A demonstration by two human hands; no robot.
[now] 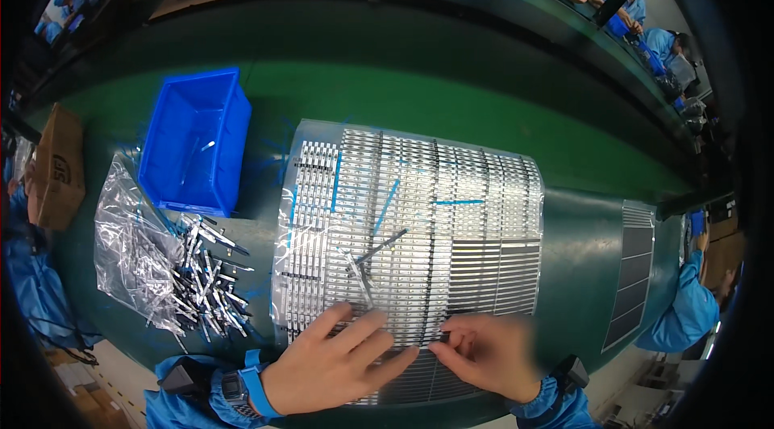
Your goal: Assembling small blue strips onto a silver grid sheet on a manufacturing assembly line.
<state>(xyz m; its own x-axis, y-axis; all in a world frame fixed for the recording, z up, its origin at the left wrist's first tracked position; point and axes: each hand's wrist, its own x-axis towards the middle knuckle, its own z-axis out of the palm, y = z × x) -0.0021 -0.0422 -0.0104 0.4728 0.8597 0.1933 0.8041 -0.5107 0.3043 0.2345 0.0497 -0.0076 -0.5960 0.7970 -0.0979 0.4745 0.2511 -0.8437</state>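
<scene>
A clear plastic sheet (285,300) lies in front of me, covered with close rows of thin silver-and-black strips (403,211). My left hand (326,368) rests at its near edge, fingers spread over the strips and gripping nothing. Beside it, my right hand (493,356) is closed, thumb and forefinger pinched at a row end near the left fingertips. Something small and dark shows at the pinch, but its kind is unclear. Two loose dark strips (380,245) lie crosswise on the rows, above my left fingers. Several blue tape strips (458,202) also lie on them.
To the left lies a heap of loose strips (211,292) beside a crumpled clear bag (129,247). Behind them stands a blue bin (232,159) with a small pale piece inside. A cardboard box (58,179) is far left, a dark-panelled sheet (629,276) far right. Co-workers sit around.
</scene>
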